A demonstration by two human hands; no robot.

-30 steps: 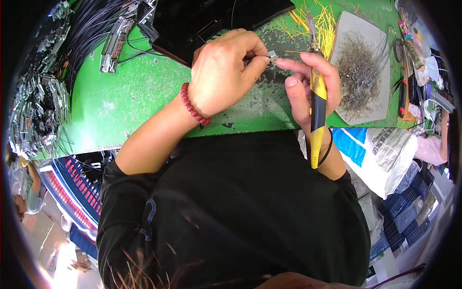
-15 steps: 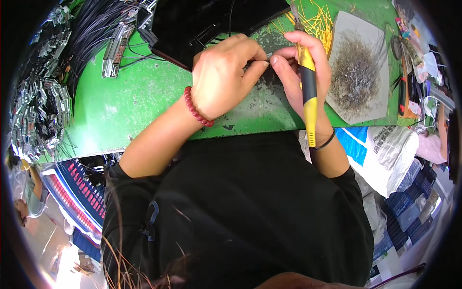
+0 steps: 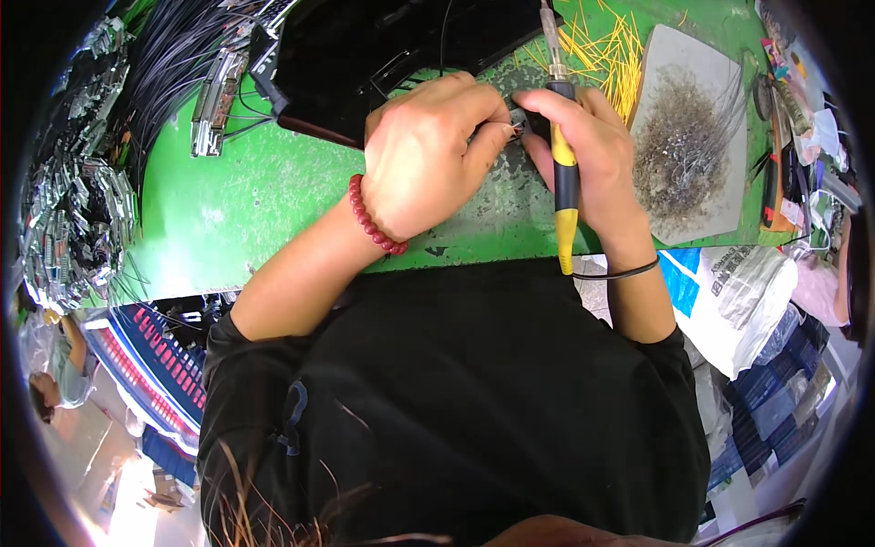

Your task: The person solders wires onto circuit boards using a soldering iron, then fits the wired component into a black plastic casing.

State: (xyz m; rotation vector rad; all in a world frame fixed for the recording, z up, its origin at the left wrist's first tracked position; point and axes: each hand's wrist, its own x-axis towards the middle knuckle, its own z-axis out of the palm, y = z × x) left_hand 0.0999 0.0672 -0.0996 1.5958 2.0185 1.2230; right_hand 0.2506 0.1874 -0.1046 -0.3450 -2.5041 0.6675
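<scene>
My left hand (image 3: 436, 146), with a red bead bracelet on its wrist, is closed in a pinch over the bench. Between its thumb and fingertips a small metallic piece (image 3: 519, 129) shows, too small to make out fully. My right hand (image 3: 597, 150) wraps round a yellow and black soldering iron (image 3: 566, 187). The iron's metal barrel points away from me; its tip is cut off by the top of the view. Its black cord runs across my right wrist. The right thumb and forefinger are close to the pinched piece.
On the green bench (image 3: 273, 201) lie a black tray-like panel (image 3: 337, 73), yellow wires (image 3: 611, 50) and a grey slab (image 3: 688, 214) covered in dark residue. Metal connectors (image 3: 73, 219) and black cables (image 3: 173, 73) fill the left. White bags (image 3: 738, 310) sit below right.
My right hand has turned and the soldering iron's handle has swung left. The right fingertips have drawn off the small piece, while the left hand keeps its pinch.
</scene>
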